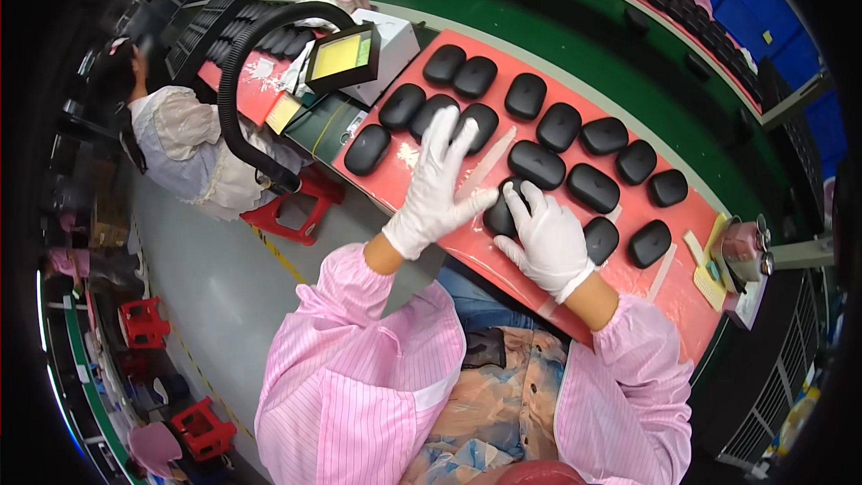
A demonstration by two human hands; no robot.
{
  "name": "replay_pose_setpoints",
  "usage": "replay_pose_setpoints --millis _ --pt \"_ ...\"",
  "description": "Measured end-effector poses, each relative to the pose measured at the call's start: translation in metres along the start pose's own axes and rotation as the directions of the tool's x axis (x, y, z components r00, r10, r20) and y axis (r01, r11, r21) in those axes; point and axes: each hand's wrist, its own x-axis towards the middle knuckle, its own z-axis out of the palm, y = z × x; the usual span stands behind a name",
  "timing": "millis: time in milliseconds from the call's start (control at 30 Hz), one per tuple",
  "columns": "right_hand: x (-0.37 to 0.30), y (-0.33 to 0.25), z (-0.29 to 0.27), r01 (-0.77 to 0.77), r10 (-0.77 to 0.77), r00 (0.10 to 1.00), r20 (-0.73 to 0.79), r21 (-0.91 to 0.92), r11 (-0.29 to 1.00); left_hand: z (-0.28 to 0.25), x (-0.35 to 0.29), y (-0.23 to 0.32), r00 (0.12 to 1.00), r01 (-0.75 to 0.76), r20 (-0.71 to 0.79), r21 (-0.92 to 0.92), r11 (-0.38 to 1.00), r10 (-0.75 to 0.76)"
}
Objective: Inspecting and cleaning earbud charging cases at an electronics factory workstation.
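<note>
My left hand (433, 187), in a white glove, has its fingers stretched out and spread, with nothing held. Its fingertips reach over two black rounded cases, one being the case (480, 128) on the right; the other (429, 111) is partly covered. My right hand (549, 241), also gloved, has its fingers and thumb around a black case (499, 217) near the table's front edge. That case lies partly hidden under the fingers. Several more cases of the same kind, such as one (537, 164) just beyond my right hand, lie spread on the red mat (620, 292).
A pale strip (486, 164) lies between my hands, white crumbs (409, 155) beside the left. A black hose (235, 81) arches at left near a box with a yellow pad (339, 57). Cups (743, 247) stand at right. A co-worker (202, 139) sits left; another works across.
</note>
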Motion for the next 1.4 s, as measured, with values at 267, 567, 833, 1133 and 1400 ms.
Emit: replay_pose_setpoints --millis 267,567,833,1133,1400 --pt "0.059 0.047 -0.022 -0.123 0.120 0.992 -0.037 -0.086 0.989 0.028 -0.032 0.049 0.978 0.082 0.192 -0.001 0.997 -0.080" --pt "0.069 0.048 0.014 0.291 -0.298 0.950 -0.097 -0.078 0.954 -0.017 -0.075 0.003 0.991 0.133 -0.028 0.042 0.990 -0.132" --pt "0.083 0.056 0.016 0.482 -0.478 0.870 -0.121 0.003 0.876 -0.034 -0.068 -0.035 0.986 0.166 -0.064 0.436 0.885 -0.154" --pt "0.014 0.091 -0.048 -0.163 0.141 0.944 -0.298 -0.050 0.985 -0.019 -0.028 0.035 0.999 0.039 0.005 0.052 0.998 -0.040" --pt "0.002 0.086 -0.025 -0.337 0.365 0.929 0.058 -0.272 0.901 0.096 -0.002 0.135 0.951 0.033 0.306 -0.227 0.973 0.039"
